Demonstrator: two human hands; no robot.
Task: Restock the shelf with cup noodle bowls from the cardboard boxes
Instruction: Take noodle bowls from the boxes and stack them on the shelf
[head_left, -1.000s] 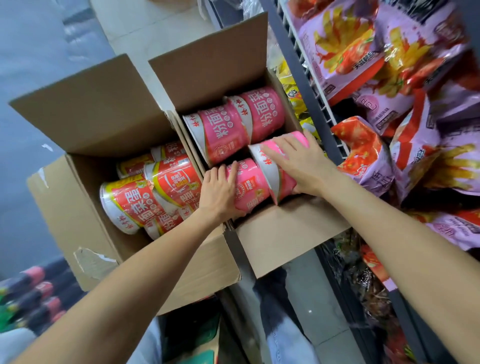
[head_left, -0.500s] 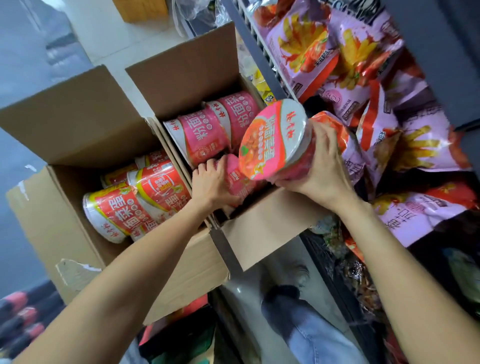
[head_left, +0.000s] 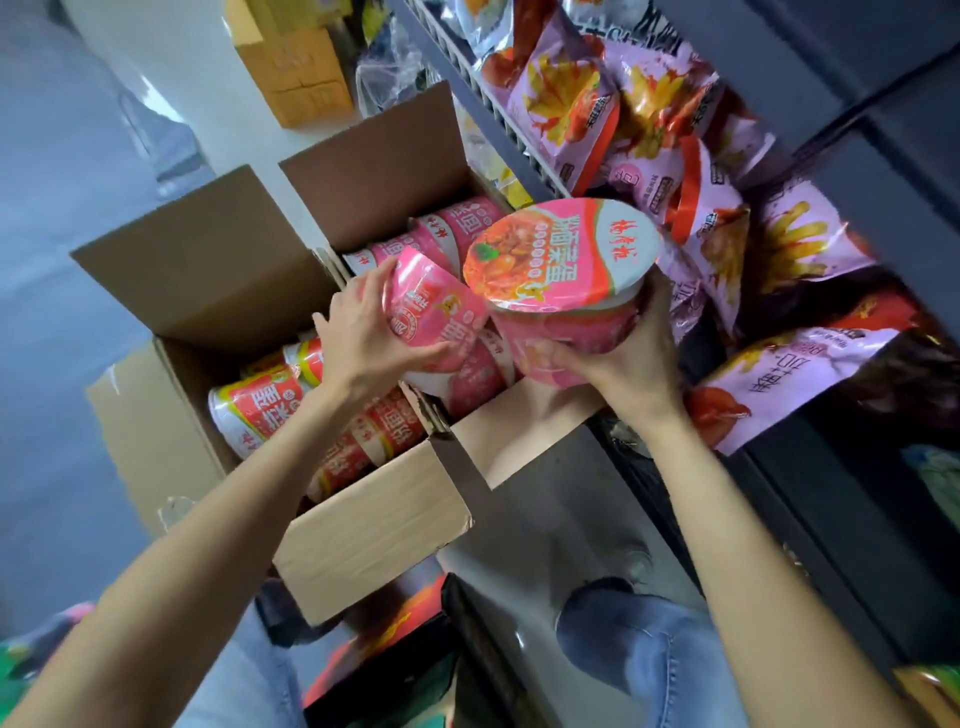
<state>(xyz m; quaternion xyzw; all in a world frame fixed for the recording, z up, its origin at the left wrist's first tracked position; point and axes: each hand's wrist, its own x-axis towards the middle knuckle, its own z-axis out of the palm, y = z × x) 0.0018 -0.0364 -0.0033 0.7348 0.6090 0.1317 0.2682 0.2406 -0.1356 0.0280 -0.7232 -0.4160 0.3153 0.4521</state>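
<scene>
We see matt brown cardboard boxes (head_left: 374, 525), glossy film-wrapped bowls (head_left: 563, 291), shiny plastic snack bags (head_left: 566, 104) and dark metal shelf (head_left: 509, 140)

Both forearms are bare, without sleeves, watch or rings on the left hand (head_left: 363, 332) or right hand (head_left: 626, 358). Below the cardboard box (head_left: 374, 535), the legs wear light blue jeans (head_left: 644, 649) (faded denim, seams visible).

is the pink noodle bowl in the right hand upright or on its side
Roughly upright, slightly tilted. The right hand grips the pink noodle bowl from below, its printed lid facing up toward the camera.
</scene>
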